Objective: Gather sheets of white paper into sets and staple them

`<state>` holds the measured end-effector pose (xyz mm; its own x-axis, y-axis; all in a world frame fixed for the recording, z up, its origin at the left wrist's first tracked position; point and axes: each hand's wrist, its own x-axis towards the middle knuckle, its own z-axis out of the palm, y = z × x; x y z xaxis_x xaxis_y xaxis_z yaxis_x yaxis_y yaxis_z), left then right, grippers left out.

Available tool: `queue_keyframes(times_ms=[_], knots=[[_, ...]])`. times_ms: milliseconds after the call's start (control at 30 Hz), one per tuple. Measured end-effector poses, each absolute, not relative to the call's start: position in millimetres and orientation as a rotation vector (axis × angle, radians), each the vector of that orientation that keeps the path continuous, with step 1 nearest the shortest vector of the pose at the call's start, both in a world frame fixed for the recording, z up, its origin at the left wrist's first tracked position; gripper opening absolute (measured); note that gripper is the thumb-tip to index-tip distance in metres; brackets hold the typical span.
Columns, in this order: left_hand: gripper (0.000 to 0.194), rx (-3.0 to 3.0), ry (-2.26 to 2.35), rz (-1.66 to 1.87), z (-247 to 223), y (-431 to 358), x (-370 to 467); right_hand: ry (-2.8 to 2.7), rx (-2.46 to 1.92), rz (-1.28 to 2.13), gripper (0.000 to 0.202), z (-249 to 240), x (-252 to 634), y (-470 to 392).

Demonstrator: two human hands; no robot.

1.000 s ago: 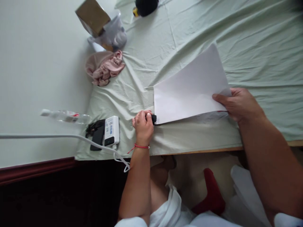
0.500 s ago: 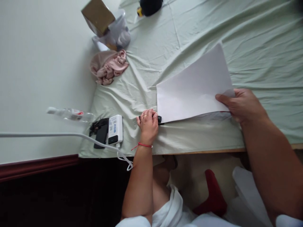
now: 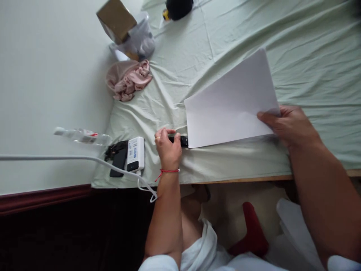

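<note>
Since the paper [image 3: 228, 105] seemingly needed steadying, my right hand [image 3: 291, 124] pinched its edge. My left hand [image 3: 168, 148] grasped the black tool [image 3: 184, 141] at one corner.

A thin gold-coloured ring [image 3: 157, 138] circles one finger of the left hand [image 3: 169, 150]; around that wrist runs a red cord bracelet [image 3: 169, 171], a loose tail trailing from it and a small pale bit at its edge. White sleeves [image 3: 158, 262] cover both upper arms, and a loose white garment [image 3: 199, 244] falls in soft folds across the lap
</note>
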<state>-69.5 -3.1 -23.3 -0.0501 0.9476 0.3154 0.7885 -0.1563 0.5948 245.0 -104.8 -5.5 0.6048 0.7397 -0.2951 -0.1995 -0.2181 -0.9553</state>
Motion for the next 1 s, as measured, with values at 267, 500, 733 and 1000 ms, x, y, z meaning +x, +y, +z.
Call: queue_keyframes(times_ms=[267,500,733,1000], knots=[[0.015,1.972,1.474,1.513,-12.8,-31.2,-43.4,-0.343,-1.431,0.902,0.010,-13.5,271.9,-115.0],[0.038,1.464,1.172,1.505,-11.5,-42.1,-26.3,-0.187,-1.340,0.906,0.020,-0.3,281.6,-118.7],[0.051,1.175,1.039,1.239,-8.3,-41.8,-21.3,-0.292,-1.299,0.932,0.017,-2.7,287.7,-125.9],[0.048,1.230,1.180,1.250,-16.8,-41.4,-15.0,-0.491,-1.258,0.778,0.022,-11.8,290.3,-126.9]])
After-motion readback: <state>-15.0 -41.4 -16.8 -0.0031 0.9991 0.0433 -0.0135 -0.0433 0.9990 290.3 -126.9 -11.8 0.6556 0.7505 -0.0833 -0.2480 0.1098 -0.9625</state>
